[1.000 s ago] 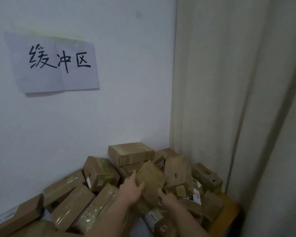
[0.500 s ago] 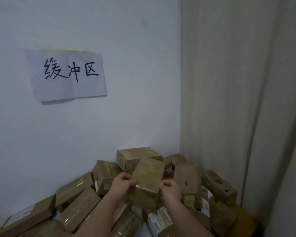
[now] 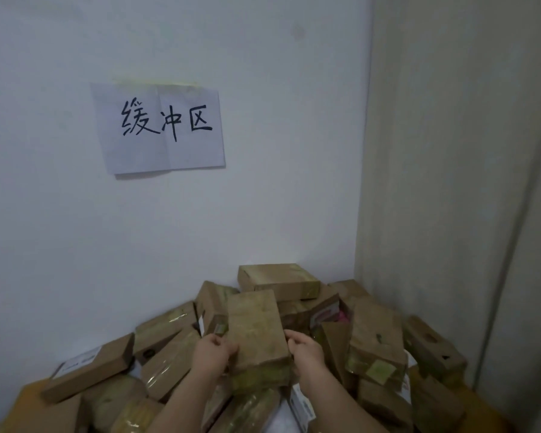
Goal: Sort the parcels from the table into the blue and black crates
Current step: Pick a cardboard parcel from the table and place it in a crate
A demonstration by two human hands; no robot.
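Nearest the camera, two forearms reaching up into the heap; left hand (image 3: 213, 354) curled round the left edge of the held parcel (image 3: 256, 329), right hand (image 3: 305, 351) gripping its right edge, fingers wrapped over the near corners; held between both palms and raised clear of the heap, tilted face-up toward the eyes, probably so a label can be read before choosing a crate; plain brown cardboard, oblong, wrapped in clear glossy tape, greenish and scuffed, no label visible on the upper face; beneath and around it, a heap of parcels (image 3: 375, 339) on the table (image 3: 481, 401), similar brown boxes lying at all angles, one flat box with a white label (image 3: 88, 367) at the left; neither crate in view; beyond, a white wall with a paper sign (image 3: 160, 126) taped up, and a pale curtain (image 3: 450, 182) to the right
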